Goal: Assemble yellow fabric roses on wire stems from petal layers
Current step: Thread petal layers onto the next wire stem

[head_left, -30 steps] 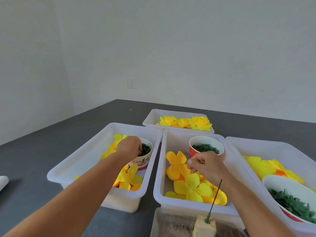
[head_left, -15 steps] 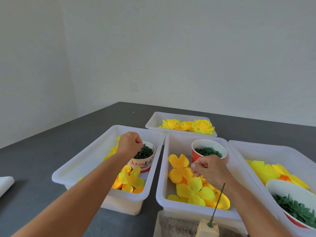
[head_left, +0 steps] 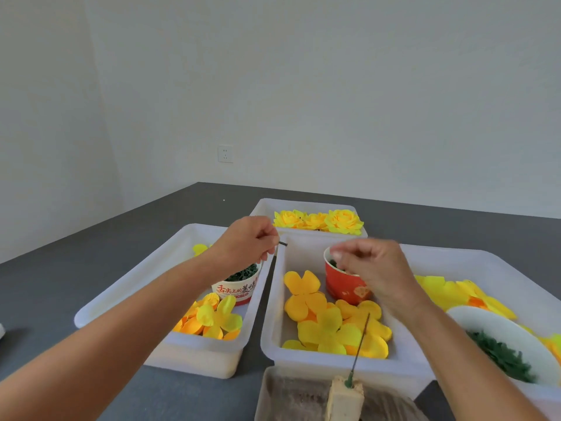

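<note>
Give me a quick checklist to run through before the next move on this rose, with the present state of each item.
1. Left hand has a part: ok, it pinches a small dark green piece above the white cup.
2. Right hand has a part: cannot tell, it is blurred over the red cup.
3. Wire stem ready: ok, it stands bare in the foam block.
4. Petal layers in reach: ok, a pile lies in the middle tray.
5. Room for the finished rose: ok, the far tray holds finished roses with bare space at its left.
</note>
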